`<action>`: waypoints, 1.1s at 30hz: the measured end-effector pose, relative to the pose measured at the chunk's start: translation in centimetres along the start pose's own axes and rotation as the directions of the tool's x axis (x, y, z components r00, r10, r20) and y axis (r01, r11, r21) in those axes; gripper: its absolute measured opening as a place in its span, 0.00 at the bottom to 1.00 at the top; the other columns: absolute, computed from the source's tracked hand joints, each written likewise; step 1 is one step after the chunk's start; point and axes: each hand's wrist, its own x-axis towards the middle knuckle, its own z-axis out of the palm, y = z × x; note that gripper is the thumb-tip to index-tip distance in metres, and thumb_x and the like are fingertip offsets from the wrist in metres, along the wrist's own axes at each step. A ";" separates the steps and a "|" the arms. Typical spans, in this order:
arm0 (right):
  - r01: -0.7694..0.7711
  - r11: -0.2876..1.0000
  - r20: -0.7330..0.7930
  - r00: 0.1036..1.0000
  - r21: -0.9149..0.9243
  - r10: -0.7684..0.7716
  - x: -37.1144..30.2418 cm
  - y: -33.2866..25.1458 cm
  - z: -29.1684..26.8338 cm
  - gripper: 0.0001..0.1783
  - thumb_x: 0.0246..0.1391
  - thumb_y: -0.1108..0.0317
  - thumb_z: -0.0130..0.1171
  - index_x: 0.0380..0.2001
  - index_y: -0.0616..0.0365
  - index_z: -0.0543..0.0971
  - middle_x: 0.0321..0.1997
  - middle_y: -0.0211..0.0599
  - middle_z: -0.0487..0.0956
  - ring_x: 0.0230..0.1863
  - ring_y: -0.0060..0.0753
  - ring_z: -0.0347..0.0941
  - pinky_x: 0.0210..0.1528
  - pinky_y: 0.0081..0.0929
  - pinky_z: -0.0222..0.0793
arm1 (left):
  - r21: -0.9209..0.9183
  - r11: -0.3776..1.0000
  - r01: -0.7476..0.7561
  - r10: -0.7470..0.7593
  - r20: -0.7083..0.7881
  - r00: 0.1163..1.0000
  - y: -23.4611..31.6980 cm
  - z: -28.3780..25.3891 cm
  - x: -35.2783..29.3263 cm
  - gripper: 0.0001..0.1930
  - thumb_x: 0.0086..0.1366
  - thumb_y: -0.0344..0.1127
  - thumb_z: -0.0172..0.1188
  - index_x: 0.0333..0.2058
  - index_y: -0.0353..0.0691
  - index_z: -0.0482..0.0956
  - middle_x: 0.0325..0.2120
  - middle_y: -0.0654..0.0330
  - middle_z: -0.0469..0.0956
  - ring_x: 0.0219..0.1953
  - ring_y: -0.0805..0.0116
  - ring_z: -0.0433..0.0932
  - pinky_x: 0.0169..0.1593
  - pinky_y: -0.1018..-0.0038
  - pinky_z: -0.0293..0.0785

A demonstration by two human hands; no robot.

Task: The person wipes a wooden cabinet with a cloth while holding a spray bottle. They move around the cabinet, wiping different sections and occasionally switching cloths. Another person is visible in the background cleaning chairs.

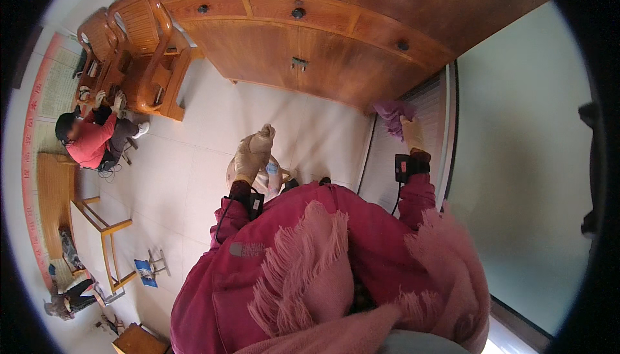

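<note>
Far off to the left of our left hand, a long red strip [29,154] runs along the wall. Nearer to that hand, but still well apart, we see a table [87,241] with wooden legs and a person [90,147] in a red top, sitting low, close to two brown wooden chairs [134,30]. A little stool [146,272] with a blue top stands behind and to the left of our left hand. Our left hand [253,152] wears a pale glove, and its fingers look bent and close together, but we cannot tell if it has hold of anything. Just beside and below it is something pale with a blue patch [272,168], partly hidden. Ahead of both our hands is a big brown cupboard [258,47] with round black knobs. At the fingertips of our right hand is a crumpled purple cloth [391,115]. That right hand [412,133], in a pale glove too, is closed on the cloth's edge. Behind the cloth is a slatted panel [394,160]; we cannot tell if they touch. Right of that hand is a big pale green panel [516,128].
</note>
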 end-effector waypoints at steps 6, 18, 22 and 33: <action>0.003 0.992 -0.060 0.998 -0.127 -0.011 -0.6 -4.8 0.6 0.36 0.62 0.46 0.60 0.57 0.71 0.76 0.57 0.68 0.77 0.57 0.63 0.76 0.55 0.48 0.72 | -0.150 0.979 0.139 -0.142 -0.013 0.990 0.1 -3.2 -1.1 0.29 0.58 0.29 0.70 0.58 0.36 0.73 0.48 0.57 0.81 0.49 0.67 0.81 0.52 0.71 0.79; 0.004 0.866 0.106 0.992 0.499 -0.066 8.7 -12.7 6.0 0.28 0.60 0.56 0.66 0.57 0.63 0.78 0.53 0.40 0.80 0.53 0.39 0.77 0.54 0.36 0.73 | 0.018 0.971 0.236 -0.222 -0.279 0.934 0.0 -4.6 -4.3 0.30 0.53 0.30 0.67 0.58 0.35 0.75 0.46 0.55 0.84 0.44 0.63 0.83 0.49 0.69 0.80; -0.045 0.623 0.285 0.913 0.781 -0.291 10.4 -18.7 7.9 0.27 0.62 0.55 0.65 0.57 0.63 0.77 0.55 0.38 0.80 0.54 0.35 0.76 0.57 0.33 0.73 | -0.002 0.960 0.279 -0.261 -0.358 0.896 -0.5 -3.5 -4.7 0.30 0.53 0.27 0.65 0.58 0.34 0.74 0.46 0.55 0.84 0.44 0.65 0.83 0.48 0.70 0.81; -0.331 0.489 0.516 0.797 0.807 -0.313 16.2 -32.6 13.0 0.30 0.64 0.51 0.61 0.62 0.58 0.73 0.63 0.40 0.77 0.61 0.40 0.75 0.64 0.49 0.70 | 0.039 0.965 0.259 -0.213 -0.454 0.865 1.2 0.0 -6.6 0.30 0.54 0.26 0.67 0.58 0.33 0.75 0.46 0.56 0.83 0.46 0.64 0.82 0.50 0.69 0.80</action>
